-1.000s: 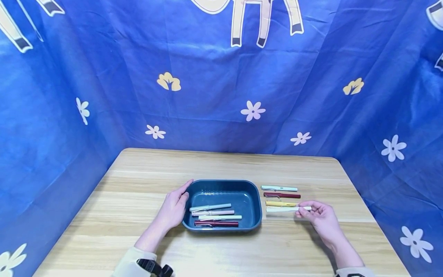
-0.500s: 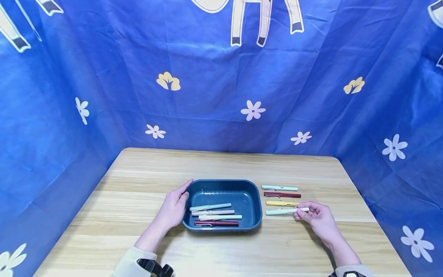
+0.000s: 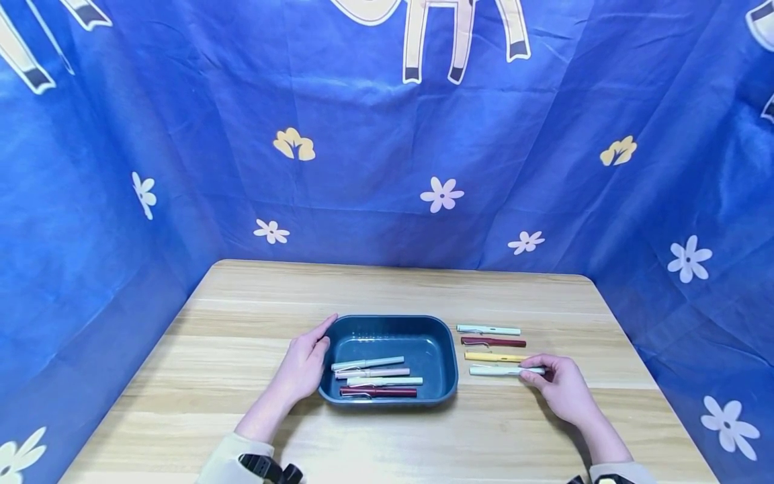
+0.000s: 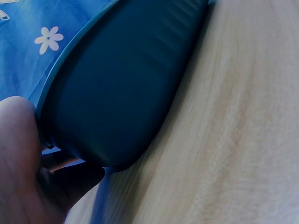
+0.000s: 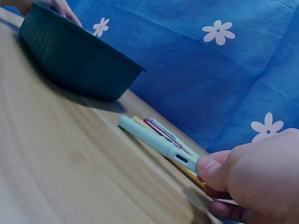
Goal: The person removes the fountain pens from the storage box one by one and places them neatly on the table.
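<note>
My right hand (image 3: pixel 559 386) pinches the right end of a pale mint-green fountain pen (image 3: pixel 492 370), which lies level just in front of a yellow pen (image 3: pixel 492 357). In the right wrist view, thumb and fingers hold this mint pen (image 5: pixel 149 138) by its barrel end, the capped end pointing away. At the left end of a dark teal plastic box (image 3: pixel 393 402), my left hand (image 3: pixel 304 363) grips the wall, thumb at the rim. The left wrist view has the box (image 4: pixel 121 88) close up, fingers partly hidden behind its corner.
Several pens lie inside the box, among them a dark red pen (image 3: pixel 377 391). Right of the box, another dark red pen (image 3: pixel 492 342) and a pale mint pen (image 3: pixel 488 330) lie behind the yellow one. A blue patterned curtain (image 3: pixel 363 168) surrounds the wooden table (image 3: pixel 393 289).
My right hand has brought the mint pen slightly toward me and then right, lining it up in front of the yellow pen. My left hand and the box have stayed put.
</note>
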`<state>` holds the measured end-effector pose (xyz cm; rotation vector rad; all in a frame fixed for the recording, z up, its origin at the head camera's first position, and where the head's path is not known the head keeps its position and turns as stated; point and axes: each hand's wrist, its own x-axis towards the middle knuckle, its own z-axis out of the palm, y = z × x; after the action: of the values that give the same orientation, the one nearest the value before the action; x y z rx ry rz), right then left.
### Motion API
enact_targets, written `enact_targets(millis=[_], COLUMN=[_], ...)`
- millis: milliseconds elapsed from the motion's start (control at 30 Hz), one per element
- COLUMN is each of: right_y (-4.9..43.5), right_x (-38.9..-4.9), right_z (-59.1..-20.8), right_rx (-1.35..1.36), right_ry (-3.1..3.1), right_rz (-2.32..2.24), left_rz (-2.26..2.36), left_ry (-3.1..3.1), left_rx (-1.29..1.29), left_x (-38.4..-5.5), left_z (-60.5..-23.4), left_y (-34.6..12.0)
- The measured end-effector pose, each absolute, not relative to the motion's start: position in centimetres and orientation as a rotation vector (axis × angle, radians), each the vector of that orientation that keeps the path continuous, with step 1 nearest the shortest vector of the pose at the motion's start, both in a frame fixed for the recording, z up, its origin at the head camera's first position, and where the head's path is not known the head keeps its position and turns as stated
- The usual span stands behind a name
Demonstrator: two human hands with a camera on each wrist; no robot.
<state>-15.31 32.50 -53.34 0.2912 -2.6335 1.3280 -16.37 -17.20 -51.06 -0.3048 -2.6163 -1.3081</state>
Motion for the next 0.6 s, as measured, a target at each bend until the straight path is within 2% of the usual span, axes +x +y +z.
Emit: enact_targets(millis=[600], right_y=[32.62], right_x=[-15.36], right_z=[-53.72], right_rx=[0.336], right_ry=[-2.606], right_rz=[1.181], left_rz=[-1.302], left_ry=[-2.595], left_rx=[-0.311], left_x=[-16.24], left_z=[-51.12], left_y=[-17.25])
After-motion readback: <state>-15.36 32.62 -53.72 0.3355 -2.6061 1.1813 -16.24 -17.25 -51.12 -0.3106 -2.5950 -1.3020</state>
